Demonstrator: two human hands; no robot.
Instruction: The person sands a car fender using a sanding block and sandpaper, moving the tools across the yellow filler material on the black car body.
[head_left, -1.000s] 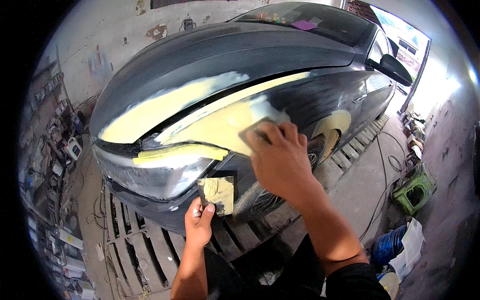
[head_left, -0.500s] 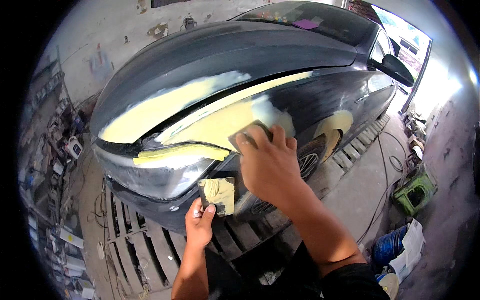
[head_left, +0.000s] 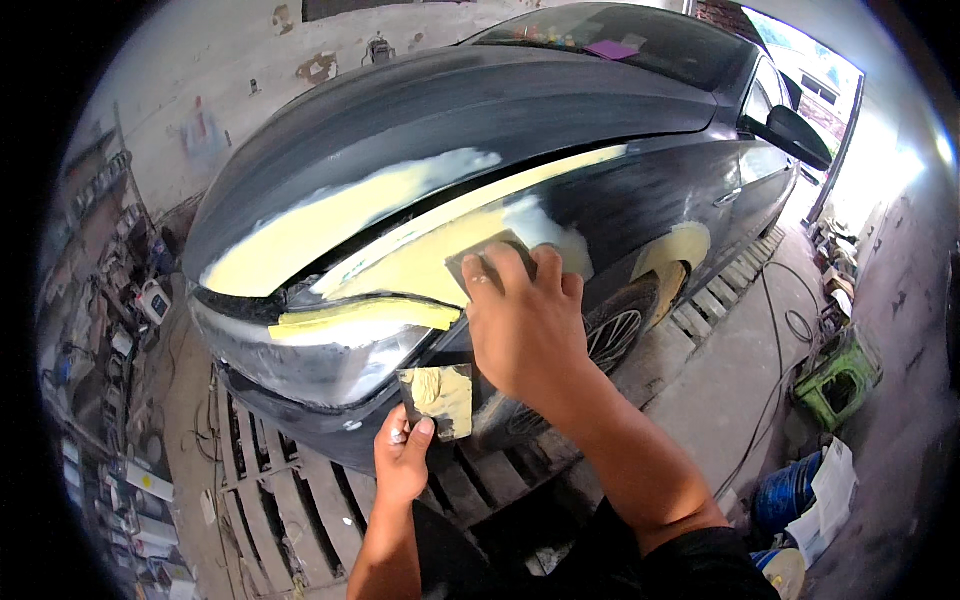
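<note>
My right hand (head_left: 525, 320) grips a thin dark putty spreader (head_left: 484, 257) and presses it flat against the front fender of a dark grey car (head_left: 620, 215). Pale yellow body filler (head_left: 410, 262) coats the fender around the tool. Below the headlight (head_left: 350, 360), my left hand (head_left: 403, 450) pinches a small square plate (head_left: 455, 405) by its lower left corner. A lump of yellow filler (head_left: 427, 388) sits on that plate. Yellow tape (head_left: 365, 315) runs along the headlight's upper edge. More filler (head_left: 300, 235) covers a long patch on the hood.
Slatted wooden pallets (head_left: 285, 500) lie under and before the car. On the right are a green container (head_left: 838, 385), a blue bucket (head_left: 787, 490) with paper over it, and a dark hose (head_left: 775, 350) on the floor. Cluttered shelves (head_left: 100, 400) line the left.
My right hand has slid the spreader slightly left and up over the fender filler. The plate in my left hand sits marginally lower in view.
</note>
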